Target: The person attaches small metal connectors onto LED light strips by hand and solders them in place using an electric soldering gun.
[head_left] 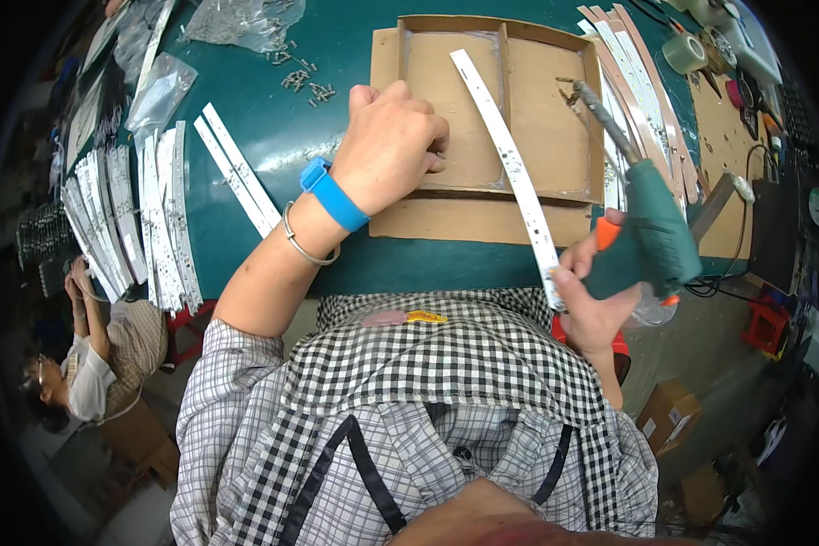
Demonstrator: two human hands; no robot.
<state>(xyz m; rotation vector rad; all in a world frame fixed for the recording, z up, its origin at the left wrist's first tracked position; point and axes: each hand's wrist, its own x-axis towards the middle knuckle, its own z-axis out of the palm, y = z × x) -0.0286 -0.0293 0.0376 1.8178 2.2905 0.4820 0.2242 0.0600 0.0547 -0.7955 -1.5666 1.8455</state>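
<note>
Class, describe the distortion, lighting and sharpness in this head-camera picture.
Head view: fisheye bends the green table's edges; black vignette rings the frame; even light, soft shadows; the left hand, long white strip and green glue gun in the right hand are sharp.

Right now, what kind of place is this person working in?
Probably a small assembly workshop. The right hand holds a green glue gun, stacks of white strips lie on the green table, and loose screws sit nearby.

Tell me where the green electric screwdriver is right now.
The green electric screwdriver is in the right hand, right of the cardboard tray, its bit over the tray's right edge.
</note>
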